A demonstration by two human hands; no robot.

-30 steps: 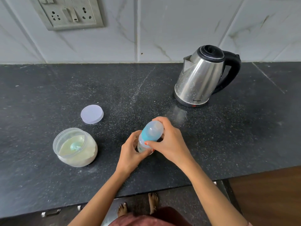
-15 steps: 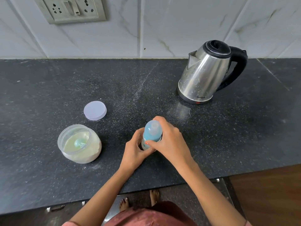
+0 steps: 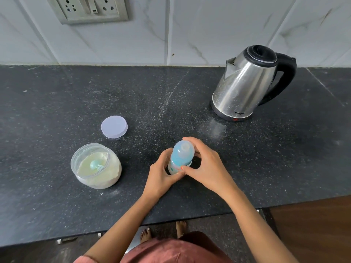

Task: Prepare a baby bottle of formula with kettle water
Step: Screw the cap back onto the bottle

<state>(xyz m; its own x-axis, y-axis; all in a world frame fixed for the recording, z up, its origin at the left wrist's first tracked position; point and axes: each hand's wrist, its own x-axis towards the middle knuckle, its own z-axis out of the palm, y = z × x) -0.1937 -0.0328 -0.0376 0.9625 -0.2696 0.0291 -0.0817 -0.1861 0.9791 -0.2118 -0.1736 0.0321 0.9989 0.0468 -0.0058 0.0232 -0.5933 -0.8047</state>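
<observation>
A small baby bottle (image 3: pixel 180 158) with a blue collar and a clear cap stands on the black counter (image 3: pixel 57 103) near its front edge. My left hand (image 3: pixel 161 172) curls round the bottle's lower body. My right hand (image 3: pixel 206 166) wraps round the blue collar and cap from the right. A steel kettle (image 3: pixel 245 86) with a black lid and handle stands at the back right, apart from both hands. An open clear jar of pale formula powder (image 3: pixel 96 166) with a teal scoop (image 3: pixel 95 165) in it sits to the left of the bottle.
The jar's pale lilac lid (image 3: pixel 114 126) lies flat on the counter behind the jar. A wall socket plate (image 3: pixel 87 8) is on the marbled tiles above. The counter's front edge runs just below my forearms, with bare feet on the floor beneath.
The bottle has come from a tilt to nearly upright. Both hands keep their hold on it. The camera has shifted slightly, so everything sits a little higher in view.
</observation>
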